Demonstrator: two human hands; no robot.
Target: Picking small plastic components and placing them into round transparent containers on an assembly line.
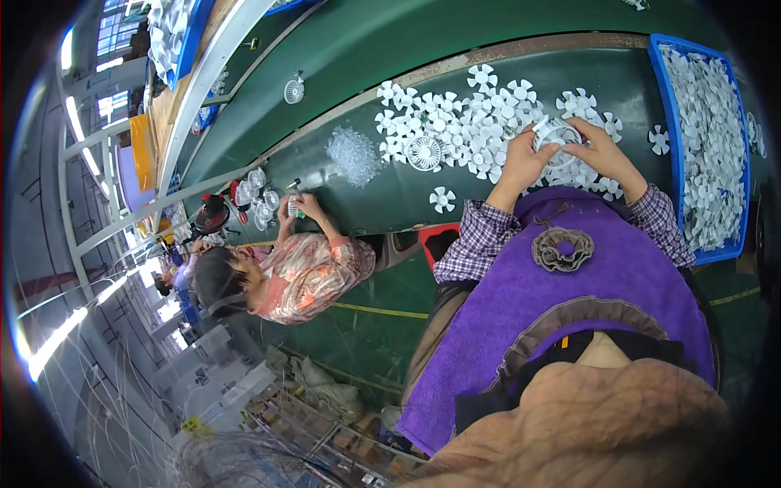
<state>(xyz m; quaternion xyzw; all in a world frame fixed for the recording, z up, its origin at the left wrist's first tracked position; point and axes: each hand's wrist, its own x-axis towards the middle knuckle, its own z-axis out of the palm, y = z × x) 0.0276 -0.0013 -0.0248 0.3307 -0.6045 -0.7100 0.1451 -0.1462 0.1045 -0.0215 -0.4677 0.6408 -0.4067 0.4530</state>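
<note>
White round fan grille (560,135) sits at 1 o'clock, pinched between left hand (523,160) and right hand (598,153), both closed on its rim, steadying it over loose impellers (455,122) on green counter (390,191).

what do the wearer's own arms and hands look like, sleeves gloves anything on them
Both forearms are covered by long sleeves in a purple, white and dark plaid, ending in buttoned-looking cuffs at the wrists. The left hand and the right hand are bare: no gloves show, and no rings or watch can be made out. A purple apron covers the lap below them.
</note>
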